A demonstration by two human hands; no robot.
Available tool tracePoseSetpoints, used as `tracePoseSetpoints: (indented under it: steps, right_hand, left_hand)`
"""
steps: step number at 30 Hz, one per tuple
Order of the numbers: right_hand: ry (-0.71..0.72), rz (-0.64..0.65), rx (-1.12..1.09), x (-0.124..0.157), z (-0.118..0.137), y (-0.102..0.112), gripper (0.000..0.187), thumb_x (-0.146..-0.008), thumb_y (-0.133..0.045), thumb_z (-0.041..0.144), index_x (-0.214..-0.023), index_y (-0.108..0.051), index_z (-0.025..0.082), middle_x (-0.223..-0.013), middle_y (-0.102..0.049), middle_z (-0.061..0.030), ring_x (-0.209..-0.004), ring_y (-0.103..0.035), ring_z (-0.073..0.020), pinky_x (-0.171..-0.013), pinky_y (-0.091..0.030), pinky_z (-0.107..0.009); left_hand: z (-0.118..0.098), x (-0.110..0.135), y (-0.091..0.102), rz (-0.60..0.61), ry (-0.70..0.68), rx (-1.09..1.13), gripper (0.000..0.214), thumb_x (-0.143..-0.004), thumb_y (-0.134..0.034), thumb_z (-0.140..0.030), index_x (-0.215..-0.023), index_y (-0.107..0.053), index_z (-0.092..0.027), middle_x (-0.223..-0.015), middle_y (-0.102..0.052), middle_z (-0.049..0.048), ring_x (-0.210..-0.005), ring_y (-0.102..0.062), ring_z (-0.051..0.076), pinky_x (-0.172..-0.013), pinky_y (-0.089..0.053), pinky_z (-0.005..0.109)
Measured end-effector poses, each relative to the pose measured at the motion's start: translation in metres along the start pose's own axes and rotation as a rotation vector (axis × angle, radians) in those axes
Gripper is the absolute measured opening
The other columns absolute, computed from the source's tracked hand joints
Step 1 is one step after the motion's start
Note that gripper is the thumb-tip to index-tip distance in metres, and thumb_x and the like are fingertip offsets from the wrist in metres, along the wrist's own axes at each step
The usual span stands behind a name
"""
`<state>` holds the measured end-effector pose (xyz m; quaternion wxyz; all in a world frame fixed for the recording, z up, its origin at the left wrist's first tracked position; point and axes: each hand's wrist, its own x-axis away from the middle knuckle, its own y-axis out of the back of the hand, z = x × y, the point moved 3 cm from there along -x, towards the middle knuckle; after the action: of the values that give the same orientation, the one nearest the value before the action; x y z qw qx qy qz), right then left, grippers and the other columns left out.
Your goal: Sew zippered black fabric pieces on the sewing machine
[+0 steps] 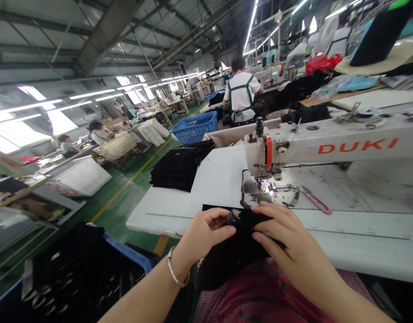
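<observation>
Currently, both hands work at the near edge of a white sewing table (223, 168). Left hand (209, 231), metal bracelet (174, 271) at the wrist: thumb and fingers pinch a small dark rounded piece (232, 219) over a black cloth (242, 249). Right hand (287, 235): fingers and thumb are laid on the right part of the cloth, hiding some of it; whether they pinch any cannot be told from this angle. Cloth position: partly on the near table edge, partly hanging over the person's lap, just on the near side of the metal needle plate (253, 197).

Surroundings. A sewing machine (327, 143), orange lettering on its arm, takes up the right side of the table; its head stands directly beyond the hands and limits the space on the far side. Thread snips (317, 201) with a pink handle lie right of the needle plate. At the far left table corner: a stack of black pieces (174, 168). Beyond the stack, a blue basket (196, 128); near left, below table height, a blue bin (144, 261) loaded with dark goods. Far side: a co-worker (240, 92) in a white shirt with green straps, back turned. Far right: red plastic bag (322, 64) and a pale-brimmed hat (364, 67), above a dark cloth heap (304, 85).
</observation>
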<state>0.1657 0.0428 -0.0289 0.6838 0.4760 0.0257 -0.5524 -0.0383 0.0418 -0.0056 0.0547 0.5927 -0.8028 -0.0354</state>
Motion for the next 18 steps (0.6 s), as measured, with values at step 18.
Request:
tracePoseSetpoints:
  steps: [18]
  right_hand:
    - [0.012,-0.042,-0.013,0.002,0.03,0.023,0.019,-0.092,-0.054,0.028,-0.074,-0.057,0.024,-0.086,-0.067,0.001,-0.084,-0.064,-0.0186,-0.107,-0.039,-0.05]
  left_hand:
    - [-0.003,0.033,-0.015,-0.273,-0.12,-0.057,0.008,-0.08,-0.073,-0.021,-0.086,-0.07,-0.016,-0.083,-0.059,0.0018,-0.079,-0.053,0.013,-0.073,-0.042,0.022]
